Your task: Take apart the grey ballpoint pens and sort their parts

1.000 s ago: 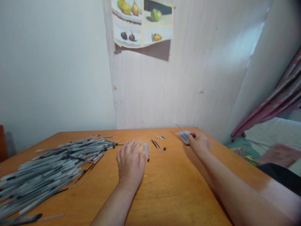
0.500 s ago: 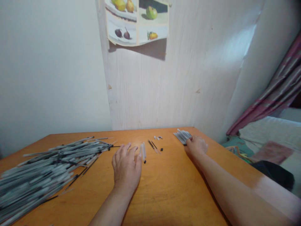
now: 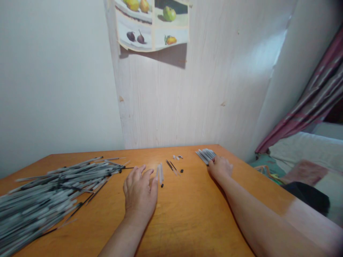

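My left hand (image 3: 140, 191) rests on the wooden table (image 3: 184, 217) with its fingers apart, holding nothing. Beside its thumb lie two clear pen barrels (image 3: 160, 173), one with a black end. My right hand (image 3: 221, 168) is at the near end of a row of pens (image 3: 205, 156) at the back right, its fingers curled against them. Which pen it grips is hidden by the hand. Between the hands lie thin dark pen refills (image 3: 171, 165), a small black cap (image 3: 182, 171) and several little whitish pieces (image 3: 177, 157).
A big loose heap of pens and pen parts (image 3: 50, 198) spreads over the table's left side. The wall with a fruit picture (image 3: 152, 26) rises behind the table. To the right are a bed (image 3: 292, 146), a dark object (image 3: 307, 196) and a pink curtain (image 3: 297, 103).
The view has turned slightly to the right, so everything sits a little further left. Both hands stay at nearly the same places on the table.
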Available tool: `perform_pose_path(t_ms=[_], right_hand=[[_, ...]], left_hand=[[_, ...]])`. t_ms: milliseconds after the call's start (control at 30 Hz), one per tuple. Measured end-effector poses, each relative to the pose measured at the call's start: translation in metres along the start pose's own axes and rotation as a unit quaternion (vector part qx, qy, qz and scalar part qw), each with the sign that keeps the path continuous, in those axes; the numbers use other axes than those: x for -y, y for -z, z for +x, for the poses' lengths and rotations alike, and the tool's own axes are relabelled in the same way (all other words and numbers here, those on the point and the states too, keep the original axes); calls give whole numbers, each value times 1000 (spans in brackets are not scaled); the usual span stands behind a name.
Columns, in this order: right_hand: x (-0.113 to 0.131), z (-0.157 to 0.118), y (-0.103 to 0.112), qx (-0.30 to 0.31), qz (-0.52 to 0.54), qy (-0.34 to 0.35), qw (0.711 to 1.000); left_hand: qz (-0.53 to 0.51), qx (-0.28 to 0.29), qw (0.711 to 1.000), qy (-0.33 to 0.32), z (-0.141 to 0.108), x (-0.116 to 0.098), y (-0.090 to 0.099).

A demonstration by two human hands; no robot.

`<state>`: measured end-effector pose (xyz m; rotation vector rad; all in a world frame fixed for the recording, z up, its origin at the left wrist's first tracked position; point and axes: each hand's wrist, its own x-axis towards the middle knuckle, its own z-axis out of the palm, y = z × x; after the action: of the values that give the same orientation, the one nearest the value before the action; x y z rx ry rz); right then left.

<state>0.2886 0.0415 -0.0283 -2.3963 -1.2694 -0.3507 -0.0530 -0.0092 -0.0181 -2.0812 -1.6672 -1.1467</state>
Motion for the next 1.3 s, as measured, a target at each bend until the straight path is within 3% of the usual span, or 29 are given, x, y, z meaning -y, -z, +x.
perform_pose_path(t_ms=[967,1167,1300], right_hand=[[2,1,1,44,-19,-15,999],[-3,4,-2,2,29,-35,999],[-16,9,-2,-24,150,-114,982]], left_hand=[[-25,2,999,-20,0,8,-6],[-24,3,1000,-11,0,6,-4],[-26,-1,1000,-4,1,1,-1]])
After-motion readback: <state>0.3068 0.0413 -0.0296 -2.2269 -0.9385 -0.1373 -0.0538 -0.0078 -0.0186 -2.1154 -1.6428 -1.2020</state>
